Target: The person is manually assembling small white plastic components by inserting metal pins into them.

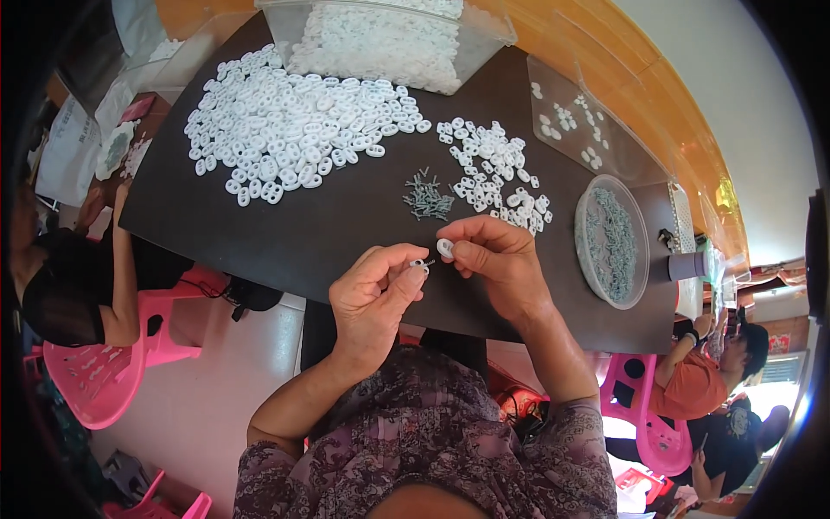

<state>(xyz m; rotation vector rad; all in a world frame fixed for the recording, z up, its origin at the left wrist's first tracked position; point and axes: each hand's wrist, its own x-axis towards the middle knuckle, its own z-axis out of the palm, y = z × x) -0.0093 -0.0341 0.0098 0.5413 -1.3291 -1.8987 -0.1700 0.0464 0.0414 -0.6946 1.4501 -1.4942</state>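
Between thumb and fingers my left hand [373, 298] pinches a small white plastic piece [418, 264] with a grey screw [430, 262] sticking out to the right. Close beside it, my right hand [501, 264] grips a white oval plastic piece [445, 248] by its edge. The two pieces are slightly apart, above the dark table's near edge. Just beyond my hands lies a small heap of grey screws [426, 197]. Loose white two-hole pieces [497, 156] lie behind it to the right, and a big pile of white oval pieces [294, 125] spreads over the far left.
A round clear tub [581, 233] of screws stands at the right. Behind, a clear bin [493, 30] holds many white pieces, and a clear tray [562, 78] has a few. People sit at left [65, 285] and right [705, 381]; a pink chair [121, 381] is left.
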